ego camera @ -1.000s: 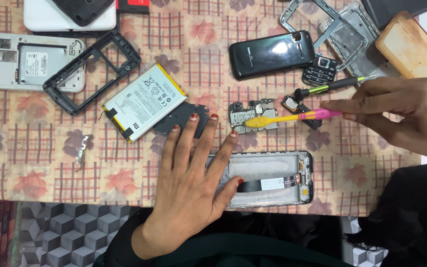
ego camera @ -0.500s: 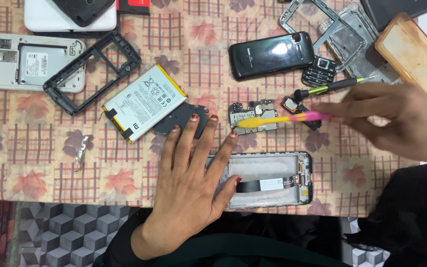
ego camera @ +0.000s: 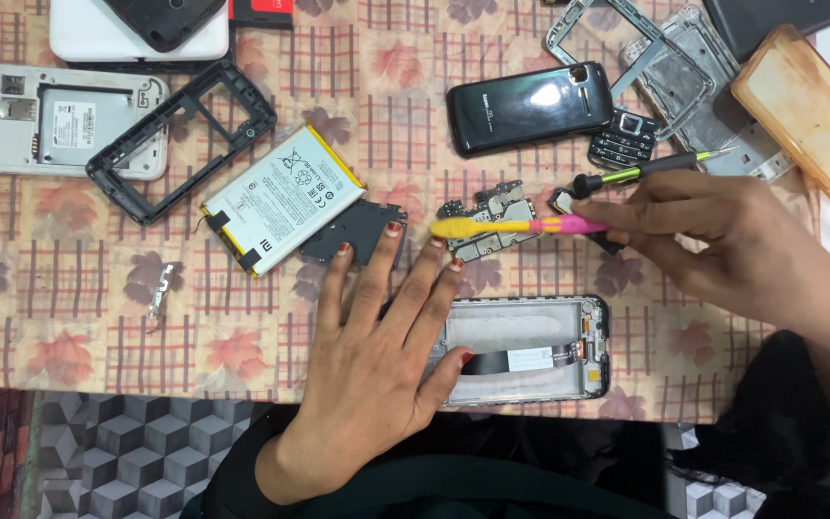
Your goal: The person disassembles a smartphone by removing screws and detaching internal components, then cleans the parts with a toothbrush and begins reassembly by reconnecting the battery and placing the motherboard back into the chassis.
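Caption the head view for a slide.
Left hand flat on the opened phone frame; right hand holds a yellow-pink toothbrush over a circuit board.

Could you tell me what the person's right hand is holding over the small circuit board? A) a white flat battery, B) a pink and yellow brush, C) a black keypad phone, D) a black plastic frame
B: the right hand grips a pink and yellow brush, its yellow end lying across the circuit board.
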